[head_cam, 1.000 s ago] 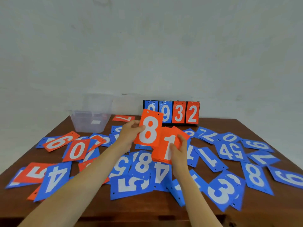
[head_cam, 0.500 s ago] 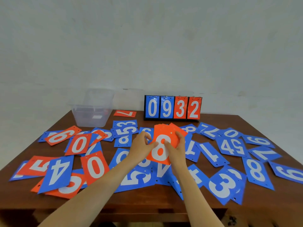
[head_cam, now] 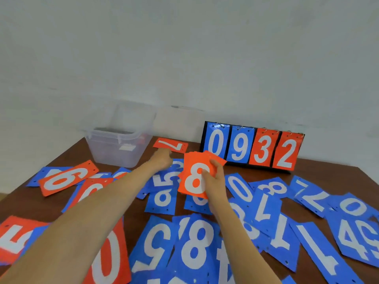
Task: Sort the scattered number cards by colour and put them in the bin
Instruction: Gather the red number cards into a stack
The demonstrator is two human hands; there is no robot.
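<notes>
My right hand [head_cam: 214,182] grips a stack of orange cards [head_cam: 194,175] with an 8 on top, held above the table's middle. My left hand [head_cam: 162,158] is stretched out to the far side, its fingertips at the near edge of an orange 7 card [head_cam: 171,144]; whether it grips the card I cannot tell. The clear plastic bin [head_cam: 117,148] stands at the back left. More orange cards, a 6 [head_cam: 67,179], a 0 [head_cam: 106,257] and a 5 [head_cam: 14,236], lie on the left. Several blue cards [head_cam: 192,251] cover the middle and right.
A black flip scoreboard [head_cam: 252,147] reading 0932 stands at the back against the wall. The brown table [head_cam: 338,171] ends at a right corner near the wall. Blue cards overlap in heaps on the right side.
My left hand has let go of the orange stack and reached forward to the orange 7 card. My right hand now holds the stack alone. The view has moved closer to the table.
</notes>
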